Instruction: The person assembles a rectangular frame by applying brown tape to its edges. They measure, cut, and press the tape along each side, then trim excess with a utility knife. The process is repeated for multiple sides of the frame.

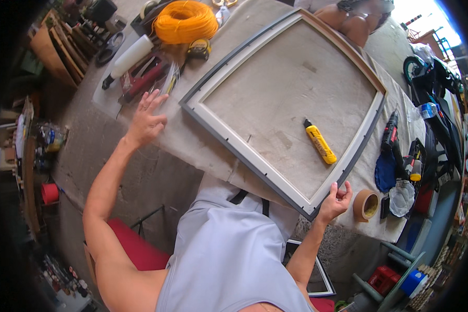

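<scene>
A picture frame (275, 183) lies face down on the cloth-covered table, its inner strip white and its outer edge mostly dark, with small dark tabs along it. At its near right corner my right hand (335, 203) grips the edge between thumb and curled fingers. Inside the frame rests a yellow utility knife (321, 143). My left hand (148, 119) hovers at the table's left edge, fingers apart and holding nothing that I can see. Just beyond its fingertips are a dark red tool (144, 78), partly covered by clear plastic, and a yellow-black tape measure (198, 49).
An orange cable coil (186, 22) and a white tube (130, 60) lie at the far left. Brown tape (366, 205), a drill-like tool (390, 130) and a blue cloth (385, 171) sit at right. Another person (343, 23) is at the far edge.
</scene>
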